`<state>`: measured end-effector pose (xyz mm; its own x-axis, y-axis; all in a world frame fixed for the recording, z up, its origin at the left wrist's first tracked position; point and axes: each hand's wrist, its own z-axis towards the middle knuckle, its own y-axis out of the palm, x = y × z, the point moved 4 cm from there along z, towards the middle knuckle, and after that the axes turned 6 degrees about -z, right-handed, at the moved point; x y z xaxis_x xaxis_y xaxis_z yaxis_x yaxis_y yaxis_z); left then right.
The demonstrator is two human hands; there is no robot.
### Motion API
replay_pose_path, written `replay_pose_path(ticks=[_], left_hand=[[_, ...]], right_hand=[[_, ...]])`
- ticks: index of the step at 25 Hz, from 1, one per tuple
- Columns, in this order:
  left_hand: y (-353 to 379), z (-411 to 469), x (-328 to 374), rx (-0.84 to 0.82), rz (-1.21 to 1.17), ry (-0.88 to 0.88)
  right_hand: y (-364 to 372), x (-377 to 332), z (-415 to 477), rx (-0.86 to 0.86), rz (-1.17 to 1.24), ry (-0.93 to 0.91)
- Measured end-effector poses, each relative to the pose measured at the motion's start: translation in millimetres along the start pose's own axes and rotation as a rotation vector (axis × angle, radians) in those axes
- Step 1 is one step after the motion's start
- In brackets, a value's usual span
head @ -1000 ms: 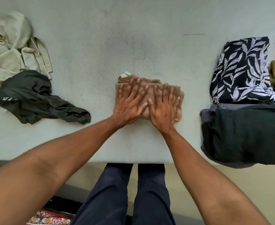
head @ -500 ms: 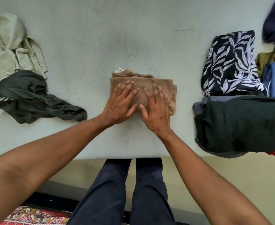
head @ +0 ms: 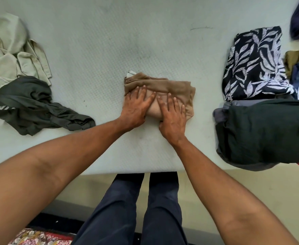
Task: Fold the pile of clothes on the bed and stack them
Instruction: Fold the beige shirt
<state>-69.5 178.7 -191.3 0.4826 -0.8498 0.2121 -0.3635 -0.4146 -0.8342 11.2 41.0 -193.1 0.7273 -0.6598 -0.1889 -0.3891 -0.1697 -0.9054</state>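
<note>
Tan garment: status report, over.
Left hand, right hand flat on folded tan garment. Dark green garment, pale shirt unfolded at left. Only bare mattress before dark folded stack.

The only view sits on the person's head, looking steeply down and forward across the near edge of the bed (head: 95, 50). It is close: both forearms (head: 71, 156) run in from the lower corners, and the person's trousered legs (head: 145, 209) stand directly below. Wide-angle bowing curves the bed edge; a patterned rug (head: 39, 237) shows at bottom left.
</note>
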Motion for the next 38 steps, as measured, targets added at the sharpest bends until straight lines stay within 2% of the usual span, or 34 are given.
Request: replay_pose_path(ticks=[3, 5, 8, 10, 14, 20, 25, 29, 33, 35, 38], left_hand=[[-43, 11, -2, 0.008, -0.178, 0.062], [-81, 16, -4, 0.026, -0.194, 0.128], [-130, 24, -7, -0.117, -0.193, 0.079], [-158, 28, -6, -0.164, -0.278, 0.038], [-190, 37, 8, -0.218, -0.383, 0.075], [-211, 71, 71, -0.230, -0.519, 0.063], [-239, 110, 172, -0.042, -0.525, 0.100], [-263, 110, 267, 0.189, -0.513, 0.164], [-236, 72, 350, 0.414, -0.463, 0.261], [-206, 56, 379, 0.416, -0.511, 0.298], [-175, 54, 411, 0.324, -0.617, 0.296]], right_hand=[[-39, 1, 18, -0.044, 0.072, -0.014], [-75, 3, 31, -0.138, 0.174, 0.026], [-124, 12, 43, -0.283, 0.318, 0.117], [-151, 19, 49, -0.327, 0.340, 0.100], [-188, 41, 63, -0.433, 0.409, 0.009], [-224, 118, 85, -0.485, 0.405, -0.077], [-279, 226, 90, -0.347, 0.334, -0.070], [-331, 310, 54, -0.084, 0.281, -0.029], [-326, 369, -22, 0.225, 0.284, -0.039], [-308, 390, -57, 0.313, 0.315, -0.023], [-283, 422, -89, 0.328, 0.321, 0.010]])
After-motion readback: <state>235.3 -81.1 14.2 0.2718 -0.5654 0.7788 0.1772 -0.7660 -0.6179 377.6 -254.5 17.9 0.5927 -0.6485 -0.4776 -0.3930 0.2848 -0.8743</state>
